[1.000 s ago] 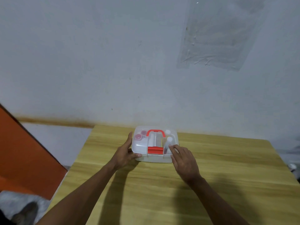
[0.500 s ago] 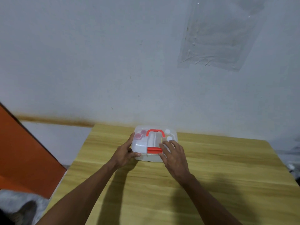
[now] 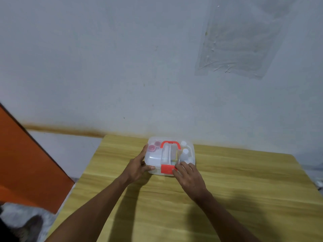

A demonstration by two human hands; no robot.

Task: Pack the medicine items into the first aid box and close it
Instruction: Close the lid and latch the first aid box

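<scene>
The clear plastic first aid box [image 3: 153, 157] stands near the table's far edge with its lid down. It has a red handle [image 3: 170, 143] on top and a red latch [image 3: 166, 169] on its front. Through the lid I see pink-capped jars [image 3: 151, 147] at the left and white bottles [image 3: 185, 153] at the right. My left hand [image 3: 137, 167] grips the box's left front corner, thumb on the front wall. My right hand [image 3: 188, 177] rests at the front right, fingertips touching the latch's right edge.
The wooden table [image 3: 227, 198] stretches toward me and to the right. A grey wall rises just behind the box. An orange panel [image 3: 26, 163] stands at the left, beyond the table's left edge.
My right hand slid left from the box's right front corner to the red latch. The left hand kept its hold on the left corner.
</scene>
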